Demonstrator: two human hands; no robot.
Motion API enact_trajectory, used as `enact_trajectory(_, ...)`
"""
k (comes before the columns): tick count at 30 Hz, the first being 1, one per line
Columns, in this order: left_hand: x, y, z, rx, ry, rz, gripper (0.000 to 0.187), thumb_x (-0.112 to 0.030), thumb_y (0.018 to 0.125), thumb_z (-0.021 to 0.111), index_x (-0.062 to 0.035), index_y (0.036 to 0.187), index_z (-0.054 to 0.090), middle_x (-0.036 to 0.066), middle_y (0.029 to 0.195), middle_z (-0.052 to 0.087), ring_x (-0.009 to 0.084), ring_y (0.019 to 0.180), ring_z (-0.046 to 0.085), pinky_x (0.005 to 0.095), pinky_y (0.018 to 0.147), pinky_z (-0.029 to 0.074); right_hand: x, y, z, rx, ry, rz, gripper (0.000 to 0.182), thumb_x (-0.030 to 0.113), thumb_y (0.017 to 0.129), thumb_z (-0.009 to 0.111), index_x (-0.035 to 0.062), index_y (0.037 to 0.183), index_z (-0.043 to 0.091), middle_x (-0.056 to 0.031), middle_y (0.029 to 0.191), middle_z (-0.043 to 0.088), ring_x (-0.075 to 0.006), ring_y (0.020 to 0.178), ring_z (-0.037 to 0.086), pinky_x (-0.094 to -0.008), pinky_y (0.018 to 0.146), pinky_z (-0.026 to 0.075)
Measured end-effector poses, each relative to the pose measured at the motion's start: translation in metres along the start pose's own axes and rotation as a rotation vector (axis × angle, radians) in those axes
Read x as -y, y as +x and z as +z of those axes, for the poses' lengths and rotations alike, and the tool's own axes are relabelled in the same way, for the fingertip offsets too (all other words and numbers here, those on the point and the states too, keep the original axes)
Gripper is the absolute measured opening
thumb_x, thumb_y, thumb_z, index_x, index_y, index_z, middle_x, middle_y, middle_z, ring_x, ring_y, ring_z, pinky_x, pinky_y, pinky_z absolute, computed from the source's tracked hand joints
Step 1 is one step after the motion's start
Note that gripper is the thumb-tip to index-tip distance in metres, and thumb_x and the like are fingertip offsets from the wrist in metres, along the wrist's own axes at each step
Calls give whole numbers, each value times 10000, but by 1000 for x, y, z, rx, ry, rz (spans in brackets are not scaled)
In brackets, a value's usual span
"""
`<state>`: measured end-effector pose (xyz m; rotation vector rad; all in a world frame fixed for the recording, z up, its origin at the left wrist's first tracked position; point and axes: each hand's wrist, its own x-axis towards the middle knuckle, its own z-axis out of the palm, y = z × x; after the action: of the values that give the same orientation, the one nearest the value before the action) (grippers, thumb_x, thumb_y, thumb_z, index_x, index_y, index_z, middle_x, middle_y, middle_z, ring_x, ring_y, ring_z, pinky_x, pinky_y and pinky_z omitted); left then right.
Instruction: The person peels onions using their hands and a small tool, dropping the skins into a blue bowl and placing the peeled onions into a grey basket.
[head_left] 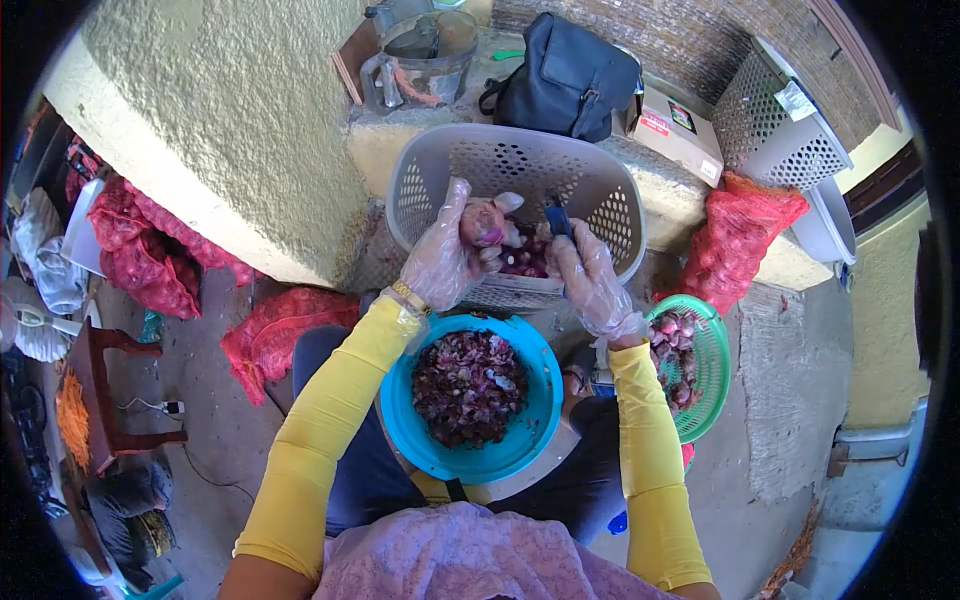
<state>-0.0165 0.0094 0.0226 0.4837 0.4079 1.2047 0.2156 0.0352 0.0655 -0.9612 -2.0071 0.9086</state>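
Observation:
My left hand point(445, 255), in a clear plastic glove, is closed around a reddish onion point(484, 222) over the grey perforated basket point(420, 205). To its right, my right hand point(595, 275), also gloved, grips a small dark-blue tool point(558, 218), whose working end is hard to make out. More onions point(525, 258) lie inside the basket, partly hidden by my hands. Below the basket, between my legs, a blue basin point(530, 440) holds a heap of purple peelings point(468, 385).
A green basket point(716, 385) of onions stands at the right. Red mesh sacks point(735, 245) point(290, 335) flank the workspace. On the ledge behind are a black backpack point(575, 75), a box point(675, 130) and a clear bucket point(435, 65). A wooden stool point(100, 400) is at the left.

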Motion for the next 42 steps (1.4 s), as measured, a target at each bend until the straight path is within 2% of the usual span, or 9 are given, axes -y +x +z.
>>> enact_trajectory(3, 1, 4, -8, 186, -58, -55, 740, -653, 1060, 367, -5, 1366, 552, 88, 1015, 685, 153, 844, 651, 271, 727, 547, 7, 5, -6, 86, -10, 80, 297, 270, 991, 683, -2, 1110, 668, -155, 846, 689, -238, 739, 644, -393, 731, 519)
enact_trajectory(5, 4, 0, 14, -180, 94, -20, 746, -662, 1061, 344, -4, 1330, 570, 77, 1001, 675, 152, 853, 647, 286, 751, 568, 16, 6, -10, 165, 3, 182, 435, 413, 876, 810, 2, 974, 707, -186, 798, 719, -366, 734, 692, -439, 722, 533)
enact_trajectory(8, 6, -1, 23, -176, 105, -45, 690, -641, 1069, 357, -16, 1244, 592, 67, 988, 661, 165, 865, 646, 306, 787, 585, 8, 6, -6, 131, -183, 103, 491, 479, 834, 828, 15, 951, 718, -210, 815, 720, -407, 783, 703, -463, 721, 538)
enact_trajectory(14, 15, 3, 2, -121, 153, -191, 581, -617, 1060, 438, -72, 1130, 625, 48, 1054, 696, 145, 855, 642, 303, 786, 570, 14, 5, -7, 84, -297, 89, 534, 543, 788, 837, 33, 909, 736, -219, 832, 722, -406, 797, 707, -482, 737, 542)
enact_trajectory(17, 20, 1, 12, -71, 88, -227, 571, -605, 1054, 470, -62, 1141, 624, 55, 1083, 700, 164, 899, 671, 330, 826, 592, 9, 2, -8, 93, -384, 33, 484, 445, 772, 882, 20, 964, 755, -180, 806, 733, -329, 735, 710, -418, 726, 536)
enact_trajectory(21, 14, -6, 30, -77, 171, -250, 606, -628, 1038, 483, -57, 1181, 629, 64, 1065, 711, 173, 938, 697, 346, 861, 605, 23, 2, -10, 119, -371, 88, 503, 469, 750, 887, 23, 948, 764, -182, 804, 733, -347, 738, 711, -420, 731, 541)
enact_trajectory(24, 16, -6, 28, -233, 243, -237, 692, -687, 1013, 469, -50, 1219, 643, 70, 1037, 725, 163, 933, 706, 338, 860, 606, 24, 3, -9, 150, -379, 105, 508, 472, 740, 890, 23, 942, 766, -185, 801, 729, -361, 738, 709, -429, 729, 539)
enact_trajectory(26, 15, -6, 25, -72, 230, -281, 764, -746, 984, 446, -49, 1217, 658, 69, 1037, 729, 156, 911, 713, 337, 846, 613, 20, 2, -6, 135, -393, 61, 523, 484, 724, 895, 20, 930, 766, -193, 798, 723, -377, 740, 705, -439, 721, 537)
enact_trajectory(42, 8, -7, 23, -158, 297, -374, 651, -708, 969, 536, -99, 1164, 656, 39, 989, 731, 111, 753, 681, 261, 630, 584, 23, 1, -1, 92, -451, -48, 594, 565, 663, 907, 29, 877, 766, -204, 741, 694, -391, 710, 693, -457, 681, 530)
